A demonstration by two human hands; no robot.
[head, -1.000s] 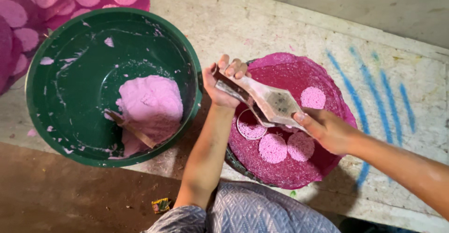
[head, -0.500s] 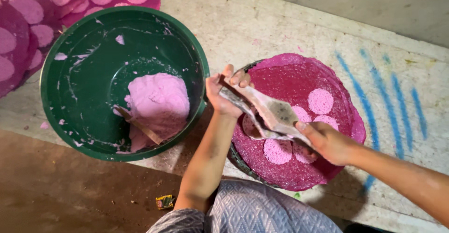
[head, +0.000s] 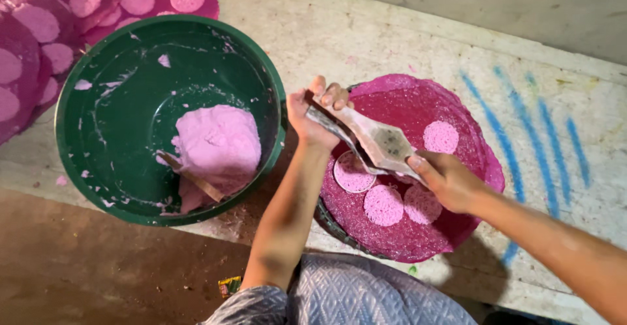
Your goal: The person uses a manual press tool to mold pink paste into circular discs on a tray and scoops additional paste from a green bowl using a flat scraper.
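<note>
Both hands hold one flat tool (head: 375, 139). It's a dirty, pale, long thing w/ pointed ends, prob. a stencil or mould. The left hand (head: 313, 113) pinches the far end, fingers curled over the top. The right hand (head: 447, 178) grips the near end tight. Held by both ends like this, the tool stays level and just above the dark pink sheet (head: 418, 233).

Under the tool, on that sheet, sits a fresh pale pink disc (head: 353, 171) w/ a thin ring round it. Two more discs (head: 401, 204) lie just below the right hand's end, and one (head: 441, 136) lies past the tool, on the far side. The sheet rests on a round tray; only a bit of its dark edge shows.

Left of the left hand, almost touching the wrist, is a big green bowl (head: 85, 168). It has a lump of pink paste (head: 219, 145) inside, w/ a stick (head: 192, 178) poking in it. It's close, so easy to reach.

Further left, more pink sheets w/ discs (head: 39, 31) are laid flat.

No boxes or labels. Blue chalk stripes (head: 522, 142) mark the floor right of the grip. A small bright wrapper scrap (head: 228, 286) lies by the knee.
</note>
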